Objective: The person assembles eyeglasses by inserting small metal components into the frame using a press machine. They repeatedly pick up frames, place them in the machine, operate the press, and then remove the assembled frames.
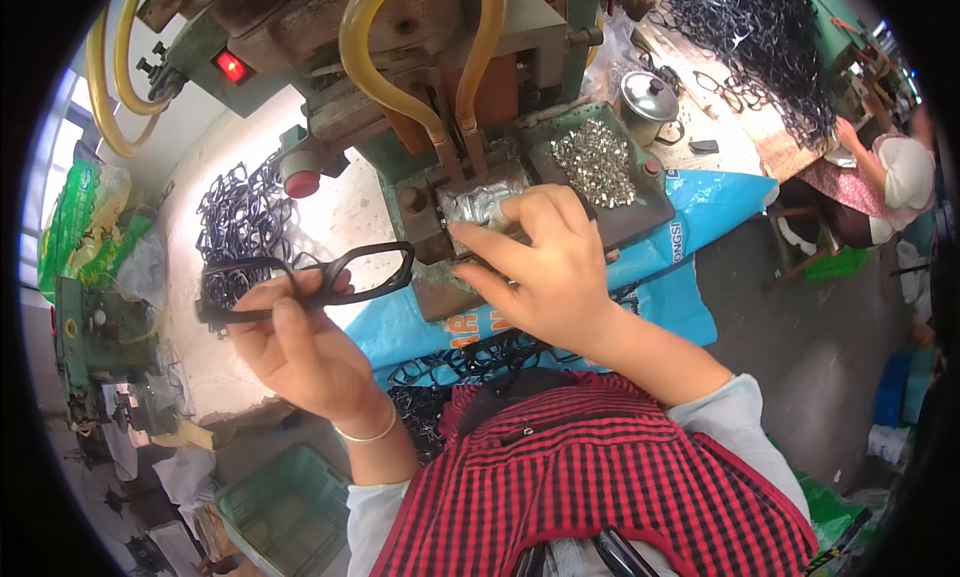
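My left hand point(300, 352) holds a black eyeglass frame point(350, 298) by its middle, pinched between thumb and fingers, left of the machine. My right hand point(555, 267) reaches over the silvery metal fixture point(484, 203) on the machine's bed, fingertips touching or close to it. Its thumb and index finger are apart, with nothing visible between them. Two metal prongs point(465, 157) fed by yellow hoses point(385, 85) stand just above the fixture. A heap of small shiny metal parts point(595, 165) lies on the green tray right of the fixture.
Black frames point(240, 212) are piled on the left of the table, and more point(745, 42) at the far right. A red button point(301, 184) juts out beside the machine. A lidded metal pot point(648, 99) stands behind the tray. Another person point(890, 187) sits at right.
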### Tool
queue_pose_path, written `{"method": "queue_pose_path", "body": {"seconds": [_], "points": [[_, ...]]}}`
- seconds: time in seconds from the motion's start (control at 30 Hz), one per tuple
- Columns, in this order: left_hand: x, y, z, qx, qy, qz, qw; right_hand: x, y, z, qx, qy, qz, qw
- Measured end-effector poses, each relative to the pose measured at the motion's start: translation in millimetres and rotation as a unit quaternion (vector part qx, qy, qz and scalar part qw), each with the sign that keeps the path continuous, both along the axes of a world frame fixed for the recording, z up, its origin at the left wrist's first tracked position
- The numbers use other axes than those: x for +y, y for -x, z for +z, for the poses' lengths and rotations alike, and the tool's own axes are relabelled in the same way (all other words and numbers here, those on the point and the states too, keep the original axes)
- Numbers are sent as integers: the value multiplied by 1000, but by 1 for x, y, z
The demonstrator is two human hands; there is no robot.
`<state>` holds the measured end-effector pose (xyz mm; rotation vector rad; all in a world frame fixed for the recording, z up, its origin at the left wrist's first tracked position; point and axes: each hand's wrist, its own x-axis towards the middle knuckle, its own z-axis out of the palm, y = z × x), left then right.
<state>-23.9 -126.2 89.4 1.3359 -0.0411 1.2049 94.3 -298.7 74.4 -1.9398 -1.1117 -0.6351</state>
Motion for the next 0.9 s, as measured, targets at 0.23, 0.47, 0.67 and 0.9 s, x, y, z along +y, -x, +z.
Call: {"method": "queue_pose_path", "body": {"seconds": [0.23,0.47,0.67,0.9], "points": [[-27,-11,1,82,-353,16,932,-16,-30,-13,14,-98,24,995],[-41,-48,-15,-15,-581,30,813,-72,-110,-65,181,-118,-163,963],[-36,-45,-12,5,-589,10,808,-31,-124,-75,-24,102,-142,984],[-29,25,-35,172,-520,199,813,-43,-126,-63,-27,99,-149,984]]}}
